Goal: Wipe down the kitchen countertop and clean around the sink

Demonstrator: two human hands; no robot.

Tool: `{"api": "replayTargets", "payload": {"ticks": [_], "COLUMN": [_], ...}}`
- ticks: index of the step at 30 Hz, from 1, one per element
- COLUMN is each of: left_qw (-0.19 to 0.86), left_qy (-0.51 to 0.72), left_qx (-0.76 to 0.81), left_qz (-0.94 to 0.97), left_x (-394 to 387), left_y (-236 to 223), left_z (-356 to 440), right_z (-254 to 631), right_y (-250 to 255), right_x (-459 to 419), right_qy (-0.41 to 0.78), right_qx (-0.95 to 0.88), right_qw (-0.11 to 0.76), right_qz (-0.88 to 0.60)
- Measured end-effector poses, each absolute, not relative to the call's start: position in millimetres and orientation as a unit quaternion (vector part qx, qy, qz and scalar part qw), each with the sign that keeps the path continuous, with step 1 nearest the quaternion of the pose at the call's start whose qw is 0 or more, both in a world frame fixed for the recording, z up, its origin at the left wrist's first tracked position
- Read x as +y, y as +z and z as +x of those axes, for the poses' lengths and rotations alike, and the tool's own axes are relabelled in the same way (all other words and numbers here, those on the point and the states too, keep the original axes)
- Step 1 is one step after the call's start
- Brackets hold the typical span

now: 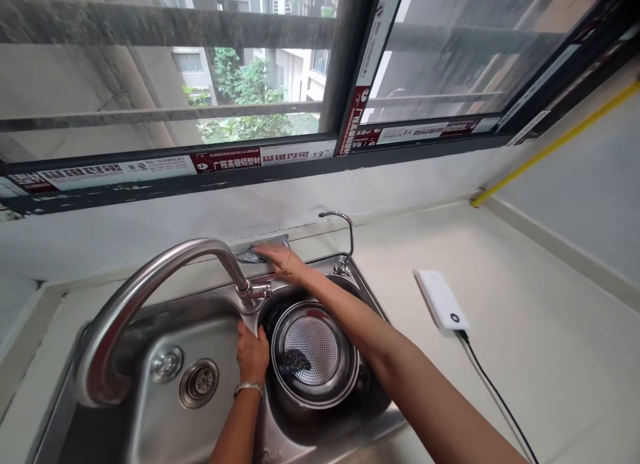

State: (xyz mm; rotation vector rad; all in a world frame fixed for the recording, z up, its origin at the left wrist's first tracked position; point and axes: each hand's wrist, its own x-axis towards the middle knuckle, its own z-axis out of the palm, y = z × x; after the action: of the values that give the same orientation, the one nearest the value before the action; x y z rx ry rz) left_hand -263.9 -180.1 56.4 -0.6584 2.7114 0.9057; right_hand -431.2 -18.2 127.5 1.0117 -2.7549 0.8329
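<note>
Well, hands apart; the right hand (283, 261) lies flat on a grey cloth (260, 254) behind the sink (195, 331); the left hand (253, 356) grips the rim of a steel pan (311, 344) inside the basin.

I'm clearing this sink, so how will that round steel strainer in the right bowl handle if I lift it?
The round steel strainer will probably feel light for its size, since its wall and mesh centre look thin. Its smooth rim may be slippery if wet. Being round, it could roll or tip if stood on edge.
</note>
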Motion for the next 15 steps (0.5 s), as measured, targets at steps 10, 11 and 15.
{"api": "replayTargets", "payload": {"ticks": [10,11,15], "left_qw": [0.111,0.117,0.11], "left_qy": [0.292,0.29,0.274], "left_qx": [0.923,0.922,0.927], "left_qz": [-0.225,-0.227,-0.233], "left_x": [-181,-181,-179], "left_y": [53,55,60], "left_z": [-268,-269,-270], "right_z": [-442,-441,-430], "right_y": [88,89,100], "right_x": [-6,10,72], "right_qy": [0.182,0.175,0.14], "right_qx": [-0.939,-0.944,-0.971], "right_qw": [0.009,0.012,0.033], "right_qz": [0.292,0.279,0.191]}}
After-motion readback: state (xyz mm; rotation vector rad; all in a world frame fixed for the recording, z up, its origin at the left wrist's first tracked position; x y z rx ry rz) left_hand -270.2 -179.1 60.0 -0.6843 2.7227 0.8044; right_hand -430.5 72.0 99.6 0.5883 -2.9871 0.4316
